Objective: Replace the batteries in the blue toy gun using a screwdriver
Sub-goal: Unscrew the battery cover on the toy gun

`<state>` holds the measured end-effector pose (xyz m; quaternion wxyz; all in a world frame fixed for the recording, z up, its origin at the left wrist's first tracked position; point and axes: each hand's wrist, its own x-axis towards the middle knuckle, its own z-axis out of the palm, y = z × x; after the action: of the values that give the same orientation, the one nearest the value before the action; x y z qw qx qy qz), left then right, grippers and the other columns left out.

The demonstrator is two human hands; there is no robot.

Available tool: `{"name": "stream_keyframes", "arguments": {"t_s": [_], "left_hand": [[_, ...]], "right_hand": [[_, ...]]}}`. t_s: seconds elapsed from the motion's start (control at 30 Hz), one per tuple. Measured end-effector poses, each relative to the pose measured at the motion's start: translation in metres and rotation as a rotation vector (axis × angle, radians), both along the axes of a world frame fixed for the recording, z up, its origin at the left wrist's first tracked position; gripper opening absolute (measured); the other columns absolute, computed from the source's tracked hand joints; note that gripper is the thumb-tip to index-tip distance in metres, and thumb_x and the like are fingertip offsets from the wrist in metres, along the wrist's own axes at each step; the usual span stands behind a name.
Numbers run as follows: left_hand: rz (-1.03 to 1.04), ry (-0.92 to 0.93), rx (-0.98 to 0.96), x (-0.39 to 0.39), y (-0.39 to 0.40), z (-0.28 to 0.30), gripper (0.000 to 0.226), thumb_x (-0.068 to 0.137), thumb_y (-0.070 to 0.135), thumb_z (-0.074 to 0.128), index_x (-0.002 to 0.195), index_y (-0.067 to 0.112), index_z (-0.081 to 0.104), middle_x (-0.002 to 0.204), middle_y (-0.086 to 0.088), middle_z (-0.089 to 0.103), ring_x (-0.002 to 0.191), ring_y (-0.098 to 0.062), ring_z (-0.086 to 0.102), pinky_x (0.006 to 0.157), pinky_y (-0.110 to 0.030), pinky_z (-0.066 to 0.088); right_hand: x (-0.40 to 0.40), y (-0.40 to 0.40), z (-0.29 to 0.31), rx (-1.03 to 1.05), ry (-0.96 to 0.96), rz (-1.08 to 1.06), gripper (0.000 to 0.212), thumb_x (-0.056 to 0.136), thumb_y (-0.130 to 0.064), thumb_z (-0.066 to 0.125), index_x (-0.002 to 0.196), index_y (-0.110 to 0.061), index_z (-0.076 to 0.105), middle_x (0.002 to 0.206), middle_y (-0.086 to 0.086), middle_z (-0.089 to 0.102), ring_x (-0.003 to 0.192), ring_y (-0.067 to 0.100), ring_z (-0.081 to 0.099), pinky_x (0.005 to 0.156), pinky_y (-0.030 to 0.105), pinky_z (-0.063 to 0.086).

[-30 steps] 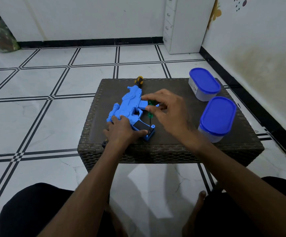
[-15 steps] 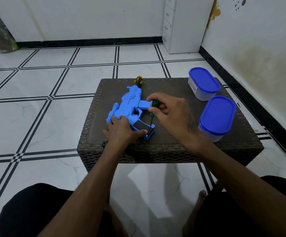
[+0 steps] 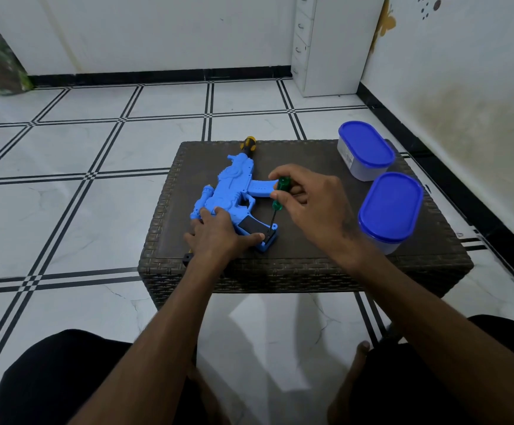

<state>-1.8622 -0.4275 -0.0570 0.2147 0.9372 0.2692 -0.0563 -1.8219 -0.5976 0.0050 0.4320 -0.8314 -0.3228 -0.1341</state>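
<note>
The blue toy gun (image 3: 229, 188) lies flat on a dark wicker table (image 3: 305, 265), its orange-tipped muzzle toward the far edge and its grip with a black panel toward me. My left hand (image 3: 219, 233) presses down on the gun's rear and grip, fingers spread flat. My right hand (image 3: 311, 204) pinches the green handle of a small screwdriver (image 3: 278, 194). The screwdriver stands nearly upright, with its thin shaft reaching down to the butt of the grip. The tip's contact point is too small to make out.
Two plastic containers with blue lids stand on the table's right side, one near the far corner (image 3: 364, 150) and one closer to me (image 3: 389, 210). A small black part (image 3: 187, 258) sits at the front edge beside my left wrist. Tiled floor surrounds the table.
My right hand's fingers have shifted round the green handle, consistent with turning it, and more of the handle now shows. My left hand and the gun have stayed put.
</note>
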Motion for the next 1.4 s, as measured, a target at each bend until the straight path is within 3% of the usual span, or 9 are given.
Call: {"name": "stream_keyframes", "arguments": {"t_s": [0.2,0.33,0.5,0.67,0.83,0.97,1.07,1.27,1.4], "left_hand": [[-0.004,0.000,-0.006,0.001,0.000,-0.001,0.100,0.065,0.076,0.067,0.134,0.008,0.042,0.155,-0.016,0.023,0.141,-0.039,0.022,0.109,-0.059,0.025],[-0.006,-0.005,-0.003,0.001,0.000,-0.001,0.099,0.065,0.076,0.067,0.133,0.008,0.042,0.155,-0.016,0.024,0.141,-0.039,0.023,0.109,-0.059,0.026],[-0.006,-0.008,-0.001,0.000,0.000,-0.002,0.101,0.065,0.075,0.067,0.136,0.009,0.040,0.156,-0.016,0.021,0.142,-0.039,0.021,0.110,-0.059,0.026],[-0.005,-0.006,-0.001,0.000,0.001,-0.002,0.100,0.065,0.076,0.067,0.135,0.009,0.041,0.156,-0.016,0.022,0.142,-0.040,0.021,0.109,-0.059,0.025],[0.004,-0.007,-0.004,0.001,0.001,-0.003,0.101,0.064,0.076,0.067,0.134,0.008,0.041,0.155,-0.016,0.024,0.141,-0.040,0.023,0.110,-0.060,0.026],[-0.001,-0.004,-0.001,0.001,0.001,-0.003,0.101,0.065,0.076,0.066,0.137,0.010,0.040,0.159,-0.016,0.017,0.143,-0.039,0.019,0.110,-0.059,0.022],[0.000,0.002,0.002,0.001,0.001,-0.003,0.102,0.065,0.077,0.066,0.137,0.010,0.039,0.159,-0.016,0.017,0.143,-0.039,0.020,0.110,-0.059,0.023],[-0.002,-0.010,-0.004,0.000,0.000,-0.002,0.100,0.066,0.074,0.068,0.136,0.008,0.040,0.157,-0.016,0.020,0.143,-0.040,0.020,0.110,-0.060,0.024],[-0.001,-0.008,-0.009,0.000,0.000,-0.002,0.101,0.066,0.074,0.068,0.137,0.008,0.039,0.159,-0.017,0.017,0.144,-0.040,0.017,0.112,-0.061,0.022]], "right_hand": [[-0.002,0.000,-0.004,-0.024,0.054,0.058,0.035,0.091,-0.010,0.066,0.123,-0.020,0.057,0.109,-0.002,0.071,0.096,0.010,0.070,0.080,0.029,0.061],[0.001,0.003,-0.009,-0.069,0.024,0.098,0.029,0.092,-0.013,0.058,0.120,-0.023,0.059,0.104,0.004,0.071,0.090,0.020,0.071,0.074,0.041,0.061],[0.003,0.007,-0.003,0.018,-0.014,0.075,0.024,0.087,-0.020,0.073,0.111,-0.017,0.074,0.102,-0.005,0.059,0.086,-0.003,0.058,0.073,0.008,0.050],[0.007,0.011,0.007,-0.083,-0.001,0.068,0.029,0.087,-0.005,0.069,0.113,-0.016,0.074,0.098,-0.005,0.064,0.078,-0.002,0.056,0.074,0.003,0.043],[0.003,0.014,0.007,-0.113,-0.015,0.105,0.031,0.091,-0.005,0.060,0.120,-0.012,0.068,0.113,-0.002,0.072,0.101,0.008,0.066,0.088,0.024,0.056],[0.005,0.017,0.004,-0.099,0.004,0.112,0.031,0.088,-0.024,0.072,0.118,-0.017,0.072,0.108,-0.004,0.063,0.091,0.008,0.062,0.077,0.011,0.052],[0.008,0.016,0.008,-0.132,0.017,0.088,0.027,0.085,-0.017,0.075,0.112,-0.018,0.075,0.097,-0.001,0.059,0.080,0.009,0.056,0.070,0.004,0.042],[0.005,0.015,0.014,-0.185,0.017,0.101,0.032,0.089,-0.001,0.062,0.118,-0.015,0.066,0.106,0.001,0.071,0.096,0.014,0.066,0.084,0.031,0.056],[0.003,0.015,0.009,-0.159,-0.055,0.134,0.028,0.092,-0.011,0.061,0.118,-0.015,0.071,0.112,0.000,0.071,0.098,0.011,0.066,0.084,0.026,0.056]]}}
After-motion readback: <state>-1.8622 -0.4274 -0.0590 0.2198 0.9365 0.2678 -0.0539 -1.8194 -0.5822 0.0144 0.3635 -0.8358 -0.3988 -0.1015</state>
